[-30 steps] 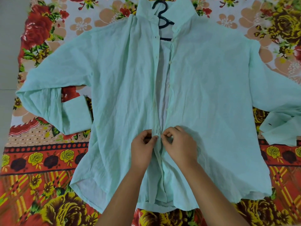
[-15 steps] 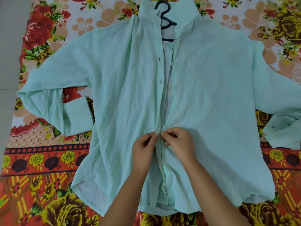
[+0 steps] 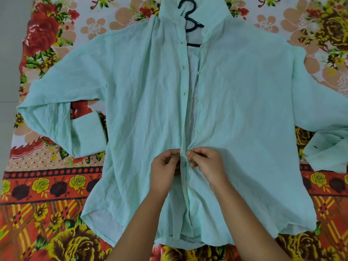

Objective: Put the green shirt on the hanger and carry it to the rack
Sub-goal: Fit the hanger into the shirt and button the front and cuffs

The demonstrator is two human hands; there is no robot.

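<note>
Soft, even light — no glare, only faint shadows. Slightly soft focus throughout, with wide-angle bending toward the frame's edges.

a flowered sheet in red, orange, yellow and pale peach is spread out flat, and a strip of plain grey floor is seen along its left edge. the green shirt is laid directly on the sheet, front up, with both sleeves spread sideways and their cuffs folded back. a black hanger is seen inside its collar.
</note>
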